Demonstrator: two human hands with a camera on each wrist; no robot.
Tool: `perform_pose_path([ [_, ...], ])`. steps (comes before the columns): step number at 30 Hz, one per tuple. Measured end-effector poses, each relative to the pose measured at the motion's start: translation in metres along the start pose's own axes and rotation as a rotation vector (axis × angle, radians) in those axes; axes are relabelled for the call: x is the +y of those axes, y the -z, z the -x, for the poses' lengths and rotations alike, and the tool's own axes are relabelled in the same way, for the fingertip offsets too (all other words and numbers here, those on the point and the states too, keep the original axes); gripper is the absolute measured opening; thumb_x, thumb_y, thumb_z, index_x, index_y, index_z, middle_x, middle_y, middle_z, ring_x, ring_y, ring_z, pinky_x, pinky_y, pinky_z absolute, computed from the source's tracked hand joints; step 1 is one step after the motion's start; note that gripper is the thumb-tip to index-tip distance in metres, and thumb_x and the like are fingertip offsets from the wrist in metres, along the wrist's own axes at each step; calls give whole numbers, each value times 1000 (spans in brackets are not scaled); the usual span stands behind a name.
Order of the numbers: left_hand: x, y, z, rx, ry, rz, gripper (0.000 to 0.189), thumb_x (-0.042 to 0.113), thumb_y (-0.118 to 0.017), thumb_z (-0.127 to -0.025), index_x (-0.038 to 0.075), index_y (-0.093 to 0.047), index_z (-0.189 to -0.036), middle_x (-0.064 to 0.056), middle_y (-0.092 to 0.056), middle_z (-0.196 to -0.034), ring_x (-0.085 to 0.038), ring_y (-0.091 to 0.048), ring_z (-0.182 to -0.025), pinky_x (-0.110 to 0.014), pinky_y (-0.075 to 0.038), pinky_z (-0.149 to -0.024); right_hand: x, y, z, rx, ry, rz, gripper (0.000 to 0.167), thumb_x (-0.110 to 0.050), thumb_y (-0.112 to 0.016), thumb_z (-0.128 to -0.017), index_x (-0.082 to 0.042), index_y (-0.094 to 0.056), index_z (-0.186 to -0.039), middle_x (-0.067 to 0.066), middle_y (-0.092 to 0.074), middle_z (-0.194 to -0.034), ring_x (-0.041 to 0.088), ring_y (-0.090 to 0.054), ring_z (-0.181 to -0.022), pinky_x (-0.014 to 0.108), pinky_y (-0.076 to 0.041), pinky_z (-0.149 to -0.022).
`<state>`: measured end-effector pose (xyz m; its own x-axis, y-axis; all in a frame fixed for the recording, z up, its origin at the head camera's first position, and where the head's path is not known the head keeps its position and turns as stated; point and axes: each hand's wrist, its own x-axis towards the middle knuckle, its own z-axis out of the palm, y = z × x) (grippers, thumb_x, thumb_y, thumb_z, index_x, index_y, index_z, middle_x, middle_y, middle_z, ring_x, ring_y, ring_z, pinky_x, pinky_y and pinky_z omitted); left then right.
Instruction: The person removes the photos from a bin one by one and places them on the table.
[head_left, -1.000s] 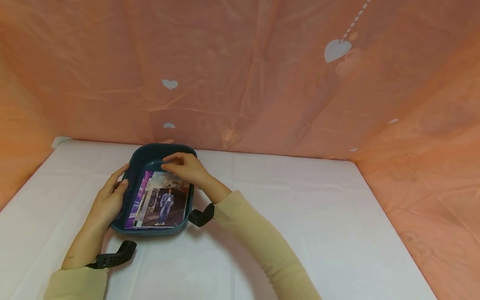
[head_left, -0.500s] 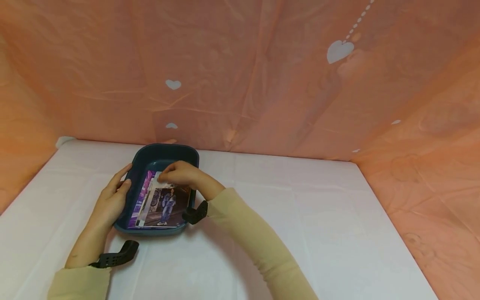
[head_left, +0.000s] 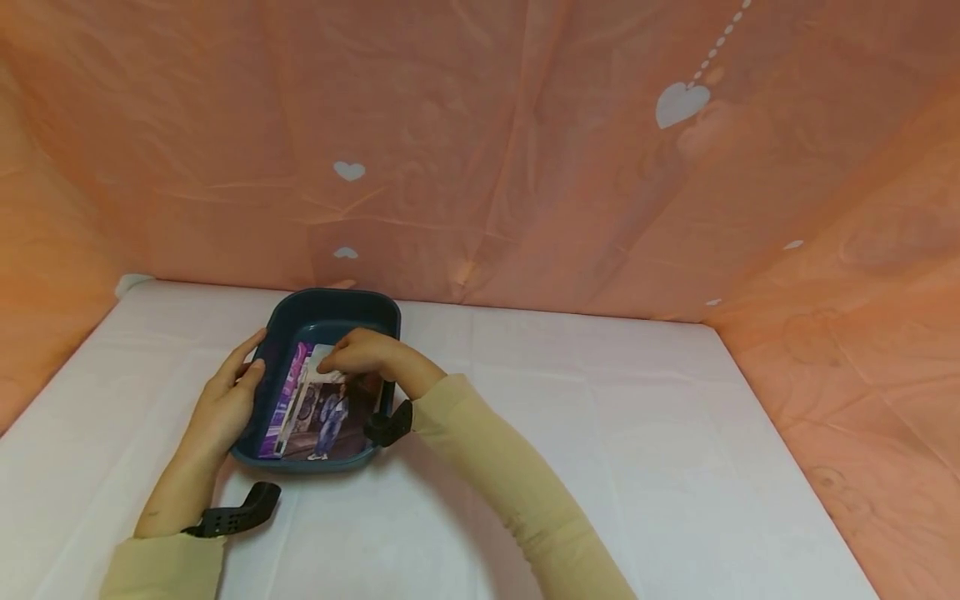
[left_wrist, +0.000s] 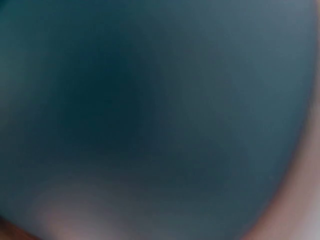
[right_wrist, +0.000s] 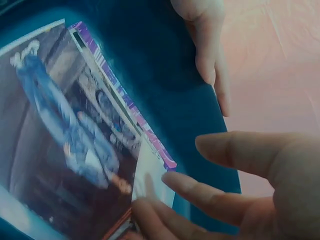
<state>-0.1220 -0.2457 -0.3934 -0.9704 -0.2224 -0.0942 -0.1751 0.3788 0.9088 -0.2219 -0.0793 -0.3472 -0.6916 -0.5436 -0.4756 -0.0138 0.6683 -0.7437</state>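
A dark teal plastic tray (head_left: 330, 310) with raised walls and rounded corners sits on the table. My left hand (head_left: 227, 404) grips its left wall, thumb over the rim and fingers along the outside. In the tray lies a loose stack of photos; the top photo (head_left: 327, 425) shows a standing figure in blue clothes. A pale sheet and a purple-edged card (head_left: 286, 400) peek out beneath it. My right hand (head_left: 363, 350) reaches over the far end of the stack. In the right wrist view, two fingertips (right_wrist: 142, 206) touch the photos while the thumb stays apart from them.
A white cloth covers the table (head_left: 600, 442). Orange sheeting (head_left: 480, 167) with white hearts rises behind it and at both sides. Dark wrist mounts (head_left: 390, 423) hang near the tray. Blurred teal tray wall fills the left wrist view.
My right hand has come down from above the tray's far end onto the photos. The top photo has slid slightly toward me, baring more of the pale sheet. My left hand keeps its grip.
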Motion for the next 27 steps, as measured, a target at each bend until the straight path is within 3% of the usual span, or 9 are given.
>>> perform_pose_path([
  [5, 0, 0, -1, -1, 0, -10, 52, 35, -25, -105, 23, -15, -154, -36, -29, -143, -47, -40, -116, -54, -38, -87, 3, 3, -1, -60, 61, -18, 29, -20, -63, -92, -3, -69, -114, 2, -64, -78, 10, -50, -60, 22, -41, -55],
  [7, 0, 0, 0, -4, 5, -7, 52, 35, -25, -105, 24, -14, -154, -36, -28, -143, -47, -40, -117, -56, -37, -89, 5, 5, 0, -84, 95, -31, 26, -17, -61, -93, -4, -71, -112, 1, -63, -70, 10, -40, -50, 22, -35, -49],
  [11, -1, 1, -1, -7, 7, -3, 52, 35, -25, -105, 23, -14, -154, -36, -27, -144, -48, -38, -119, -59, -35, -91, 6, 6, 1, -88, 117, -60, 23, -12, -63, -92, -9, -72, -112, 2, -68, -71, 12, -32, -45, 25, -32, -47],
  [19, -4, 1, 0, 2, 11, -3, 52, 35, -26, -105, 23, -15, -154, -36, -27, -145, -49, -37, -121, -60, -35, -93, 9, 6, 4, -96, 184, -72, 24, -5, -66, -88, -10, -73, -110, -2, -68, -75, 17, -40, -50, 31, -39, -52],
  [27, -4, 1, -1, 23, -13, -15, 52, 35, -28, -105, 22, -18, -154, -36, -28, -146, -51, -34, -125, -65, -31, -96, 20, 13, 6, 5, 353, -228, 24, -12, -60, -94, -8, -70, -115, 2, -69, -101, 5, -53, -79, 19, -44, -69],
])
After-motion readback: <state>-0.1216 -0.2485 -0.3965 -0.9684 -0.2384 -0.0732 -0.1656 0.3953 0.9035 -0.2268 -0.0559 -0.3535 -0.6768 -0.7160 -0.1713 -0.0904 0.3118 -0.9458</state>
